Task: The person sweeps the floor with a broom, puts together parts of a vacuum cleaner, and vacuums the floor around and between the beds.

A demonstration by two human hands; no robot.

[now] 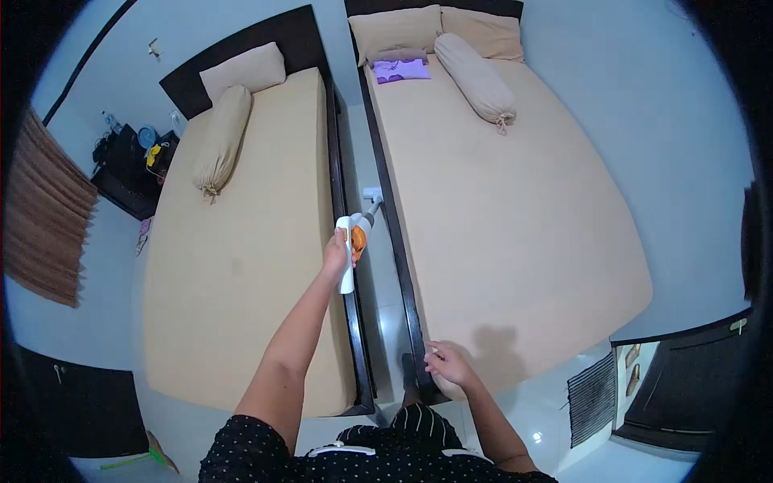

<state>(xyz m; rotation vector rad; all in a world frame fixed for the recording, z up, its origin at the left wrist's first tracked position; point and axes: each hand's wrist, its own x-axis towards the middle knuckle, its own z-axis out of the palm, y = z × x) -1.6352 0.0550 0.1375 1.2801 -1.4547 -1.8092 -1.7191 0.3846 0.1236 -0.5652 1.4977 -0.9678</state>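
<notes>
Nearest: wearer's dark dotted top [250, 451] at the lower edge, with the striped mat [592, 398] on the floor off to the right. Right hand [449, 366]: released, fingers loosely bent, nothing seen in it; positioned at the near corner of the right-hand bed [515, 241], contact with the bed cannot be told. Left hand [336, 253]: grasping the handle of a white-and-orange stick vacuum [359, 236], arm extended forward beside the inner edge of the left-hand bed [250, 282]. Vacuum located over the narrow floor gap [388, 318] between the two beds, tilted, tube running forward; its white floor head [372, 194] sits in the gap, close beside the dark frame of the right-hand bed. Farther along, a tied bolster [225, 138] lies on the left-hand mattress, a second bolster [475, 78] on the right. Folded purple cloth [402, 71] near the right-hand bed's inner edge. Farthest: one pale pillow [243, 72] against the left headboard [302, 40], two beige pillows [394, 34] at the right bed's head.
</notes>
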